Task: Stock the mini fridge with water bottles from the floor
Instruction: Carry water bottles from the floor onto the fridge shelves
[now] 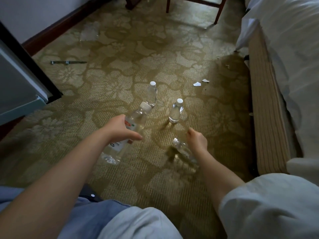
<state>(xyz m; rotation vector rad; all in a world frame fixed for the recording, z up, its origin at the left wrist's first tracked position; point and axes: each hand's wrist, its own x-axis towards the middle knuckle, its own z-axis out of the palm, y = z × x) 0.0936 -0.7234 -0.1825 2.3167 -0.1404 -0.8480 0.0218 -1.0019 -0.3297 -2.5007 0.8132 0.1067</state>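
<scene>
My left hand grips a large clear water bottle with a white label, tilted with its cap pointing away from me, just above the carpet. My right hand holds a small clear bottle with a white cap, also tilted; its lower part is blurred. Two more small bottles stand upright on the carpet beyond my hands, one at the centre and one to its right. The mini fridge shows at the left edge with its pale door corner near the floor.
Patterned green carpet covers the floor. A bed with white sheets runs along the right side. Chair legs stand at the back. Scraps of white paper lie near the bed, and a thin metal rail lies at the left.
</scene>
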